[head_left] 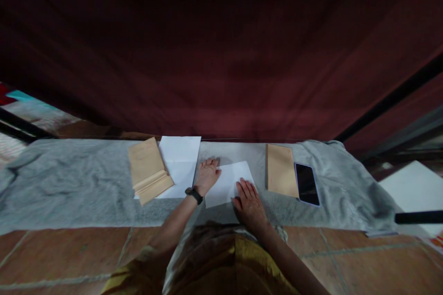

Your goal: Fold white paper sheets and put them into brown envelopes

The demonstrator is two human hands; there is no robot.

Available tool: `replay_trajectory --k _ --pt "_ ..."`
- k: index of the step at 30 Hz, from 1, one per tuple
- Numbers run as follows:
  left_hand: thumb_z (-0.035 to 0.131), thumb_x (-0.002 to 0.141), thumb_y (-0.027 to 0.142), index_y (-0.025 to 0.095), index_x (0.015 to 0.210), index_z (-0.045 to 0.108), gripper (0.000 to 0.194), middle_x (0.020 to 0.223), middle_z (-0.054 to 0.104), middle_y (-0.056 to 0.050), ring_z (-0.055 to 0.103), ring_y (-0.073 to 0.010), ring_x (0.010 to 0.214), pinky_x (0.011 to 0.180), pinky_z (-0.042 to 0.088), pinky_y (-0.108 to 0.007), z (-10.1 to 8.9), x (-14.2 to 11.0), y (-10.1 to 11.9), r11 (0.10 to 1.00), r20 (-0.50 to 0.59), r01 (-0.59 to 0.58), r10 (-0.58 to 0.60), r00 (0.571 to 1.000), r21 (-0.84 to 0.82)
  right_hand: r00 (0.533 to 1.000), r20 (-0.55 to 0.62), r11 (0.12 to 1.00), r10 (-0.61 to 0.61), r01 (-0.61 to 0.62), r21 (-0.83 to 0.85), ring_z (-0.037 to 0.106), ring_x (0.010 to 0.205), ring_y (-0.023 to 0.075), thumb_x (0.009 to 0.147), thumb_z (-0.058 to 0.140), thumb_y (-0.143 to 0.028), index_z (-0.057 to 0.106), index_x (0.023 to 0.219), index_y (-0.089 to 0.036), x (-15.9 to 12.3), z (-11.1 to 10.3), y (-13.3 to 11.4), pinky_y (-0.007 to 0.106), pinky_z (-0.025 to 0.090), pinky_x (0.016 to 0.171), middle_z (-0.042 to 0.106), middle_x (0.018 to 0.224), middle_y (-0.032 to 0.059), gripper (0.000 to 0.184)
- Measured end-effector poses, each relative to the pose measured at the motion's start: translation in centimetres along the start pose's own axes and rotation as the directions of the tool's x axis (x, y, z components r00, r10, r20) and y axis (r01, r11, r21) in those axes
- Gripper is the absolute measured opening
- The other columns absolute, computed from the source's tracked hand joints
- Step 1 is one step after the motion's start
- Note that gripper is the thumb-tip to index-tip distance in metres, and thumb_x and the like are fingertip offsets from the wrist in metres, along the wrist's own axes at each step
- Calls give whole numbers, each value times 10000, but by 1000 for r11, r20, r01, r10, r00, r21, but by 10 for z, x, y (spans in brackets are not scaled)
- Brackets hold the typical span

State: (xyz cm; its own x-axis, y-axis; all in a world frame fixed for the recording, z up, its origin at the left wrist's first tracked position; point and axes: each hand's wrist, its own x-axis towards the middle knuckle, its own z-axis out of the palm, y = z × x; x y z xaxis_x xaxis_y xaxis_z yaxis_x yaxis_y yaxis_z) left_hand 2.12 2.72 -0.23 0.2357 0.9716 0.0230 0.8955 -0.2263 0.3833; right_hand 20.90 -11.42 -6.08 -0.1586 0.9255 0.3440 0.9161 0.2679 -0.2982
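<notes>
In the head view, we see a white sheet (225,185) lying on the grey cloth (86,184) before us. Our left hand (207,176) rests at its left edge, our right hand (250,203) over its lower right part; the fingers of both are stretched out, released. More white paper (180,163) and brown paper (147,161) lie to the left, a brown stack (282,170) and phone (307,184) to the right.

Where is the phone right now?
In the head view, the phone lies on the grey blanket, to the person's right, just beside the flat brown packet and farther right than the right hand.
</notes>
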Motion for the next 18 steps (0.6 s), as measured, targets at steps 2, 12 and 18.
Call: replay_trajectory --k 2,12,18 --pt "612 818 180 186 942 704 155 1064 718 -118 644 -299 1087 1011 456 -444 -4 2 -6 995 20 50 -48 999 -83 1000 0 1000 1 -1 2 422 1468 304 991 527 -289 495 1489 -104 -1 1 2 509 381 1203 500 1550 184 532" --pt "587 815 312 209 755 594 119 632 577 38 605 -157 640 589 453 -247 4 -32 -24 694 93 354 -385 918 -627 999 15 998 -33 32 48 384 1500 258 921 387 -79 337 1595 -120 15 -11 24 517 345 1237 454 1597 135 677" --pt "620 829 330 200 997 620 213 801 707 -22 700 -197 718 548 498 -263 24 -63 -15 454 220 486 -520 825 -747 988 74 978 -138 124 166 416 1478 212 801 401 7 377 1580 -140 12 -3 25 485 395 1224 485 1579 107 793"
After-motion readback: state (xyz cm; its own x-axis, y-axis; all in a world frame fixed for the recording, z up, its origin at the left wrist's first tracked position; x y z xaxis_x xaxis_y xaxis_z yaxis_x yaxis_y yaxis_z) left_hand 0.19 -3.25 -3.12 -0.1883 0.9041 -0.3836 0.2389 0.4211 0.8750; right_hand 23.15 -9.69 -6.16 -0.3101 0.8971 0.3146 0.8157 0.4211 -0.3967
